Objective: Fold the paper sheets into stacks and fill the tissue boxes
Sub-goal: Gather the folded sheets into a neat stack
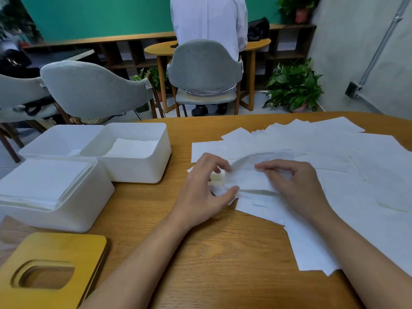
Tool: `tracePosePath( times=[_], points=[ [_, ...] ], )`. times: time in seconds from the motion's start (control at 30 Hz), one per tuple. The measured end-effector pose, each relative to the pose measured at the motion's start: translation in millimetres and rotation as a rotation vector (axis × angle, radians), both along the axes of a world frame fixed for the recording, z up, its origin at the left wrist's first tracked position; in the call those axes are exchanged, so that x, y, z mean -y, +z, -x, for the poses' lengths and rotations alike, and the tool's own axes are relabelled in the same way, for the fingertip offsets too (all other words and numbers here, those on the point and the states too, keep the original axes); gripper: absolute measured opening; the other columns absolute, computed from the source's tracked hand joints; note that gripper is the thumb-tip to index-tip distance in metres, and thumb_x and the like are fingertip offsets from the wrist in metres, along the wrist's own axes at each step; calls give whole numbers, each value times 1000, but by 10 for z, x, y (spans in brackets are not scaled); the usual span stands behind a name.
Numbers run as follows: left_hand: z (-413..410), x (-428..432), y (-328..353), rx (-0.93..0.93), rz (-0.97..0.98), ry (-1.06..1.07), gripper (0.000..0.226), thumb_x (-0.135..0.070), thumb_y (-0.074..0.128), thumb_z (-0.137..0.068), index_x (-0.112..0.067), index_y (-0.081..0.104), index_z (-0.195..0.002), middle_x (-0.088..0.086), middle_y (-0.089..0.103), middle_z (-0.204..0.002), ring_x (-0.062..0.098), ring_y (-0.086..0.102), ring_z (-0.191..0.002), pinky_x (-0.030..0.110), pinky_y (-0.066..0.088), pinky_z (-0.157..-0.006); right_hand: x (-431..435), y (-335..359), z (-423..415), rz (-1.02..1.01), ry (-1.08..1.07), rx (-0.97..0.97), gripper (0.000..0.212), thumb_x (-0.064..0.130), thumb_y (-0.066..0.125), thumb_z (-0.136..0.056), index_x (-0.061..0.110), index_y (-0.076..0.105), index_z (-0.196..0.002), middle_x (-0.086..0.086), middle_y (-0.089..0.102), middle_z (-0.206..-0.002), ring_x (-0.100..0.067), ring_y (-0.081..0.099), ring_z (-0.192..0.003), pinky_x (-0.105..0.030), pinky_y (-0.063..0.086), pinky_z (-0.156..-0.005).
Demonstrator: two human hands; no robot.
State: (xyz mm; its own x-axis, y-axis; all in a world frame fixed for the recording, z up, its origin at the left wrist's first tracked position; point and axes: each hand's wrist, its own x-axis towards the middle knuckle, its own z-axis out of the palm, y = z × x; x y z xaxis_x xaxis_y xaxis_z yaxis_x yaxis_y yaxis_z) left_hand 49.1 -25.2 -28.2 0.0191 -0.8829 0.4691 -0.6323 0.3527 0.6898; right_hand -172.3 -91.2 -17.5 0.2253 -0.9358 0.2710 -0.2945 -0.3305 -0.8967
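Observation:
White paper sheets (pixel 347 157) lie spread over the right half of the wooden table (pixel 200 253). My left hand (pixel 200 195) pinches the left edge of one crumpled sheet (pixel 249 177) between thumb and fingers. My right hand (pixel 298 188) pinches the same sheet near its middle. Three white tissue boxes stand at the left. The nearest box (pixel 73 210) is full of folded sheets to the rim. The middle box (pixel 138 168) holds a low stack. The far box (pixel 44 146) holds only a scrap.
A yellow wooden lid (pixel 73 248) with an oval slot lies at the front left corner. Grey chairs (pixel 93 90) stand beyond the table's far edge. A person sits with their back turned at another table. Potted plants (pixel 294 88) stand by the right wall.

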Motion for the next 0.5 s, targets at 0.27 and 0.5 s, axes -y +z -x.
tracePosePath(
  times=[0.27, 0.5],
  points=[
    [96, -17, -60, 191, -202, -299, 24, -43, 84, -87, -33, 82, -109, -18, 61, -111, 12, 58, -106, 22, 48, -83, 60, -44, 39, -23, -3, 26, 34, 4, 60, -99, 30, 82, -103, 22, 77, -108, 6, 63, -114, -6, 43, -93],
    [126, -11, -80, 229, -91, -282, 9, -28, 72, -100, -21, 78, -102, -15, 66, -106, 9, 59, -101, 23, 45, -84, 6, -1, 16, -25, 56, 3, 23, 16, 66, -100, 32, 81, -106, 23, 76, -111, 7, 63, -116, -16, 43, -100]
  ],
)
